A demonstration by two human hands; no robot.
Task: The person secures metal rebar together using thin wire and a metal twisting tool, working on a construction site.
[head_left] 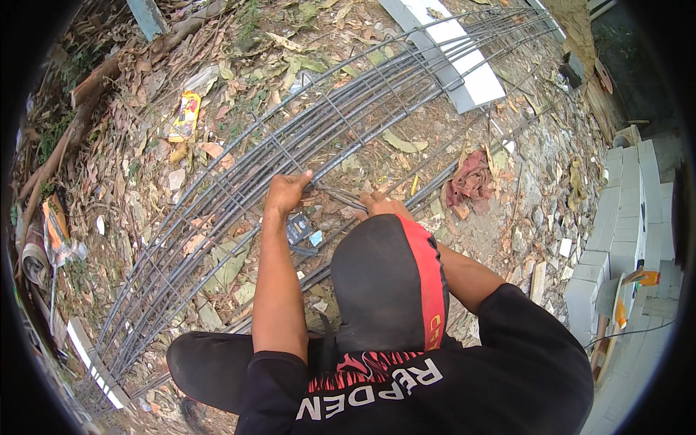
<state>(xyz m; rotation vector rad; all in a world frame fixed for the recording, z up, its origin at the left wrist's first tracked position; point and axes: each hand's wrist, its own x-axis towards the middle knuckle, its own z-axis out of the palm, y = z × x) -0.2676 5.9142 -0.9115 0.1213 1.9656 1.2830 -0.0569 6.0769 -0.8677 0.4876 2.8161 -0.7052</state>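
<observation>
I am crouched beside a long cage of steel reinforcing bars (348, 101), which runs from lower left to upper right. My left hand (288, 192) is closed at the cage's near edge bar, thumb pointing along it; its fingertips are hidden. Close by, my right hand (384, 206) is shut on a thin dark metal tool (341, 194) with two narrow shafts, perhaps pincers. The tool reaches toward the near bar beside my left hand. My knee in black trousers (377, 283) hides part of the ground below.
A white-grey board (449, 51) lies under the cage's far part, another board (94, 362) under its near left end. Loose bars (435, 181) lie alongside. Around are a dark blue packet (297, 228), red cloth (471, 177), yellow packet (185, 116), dry leaves and stacked grey blocks (616, 225).
</observation>
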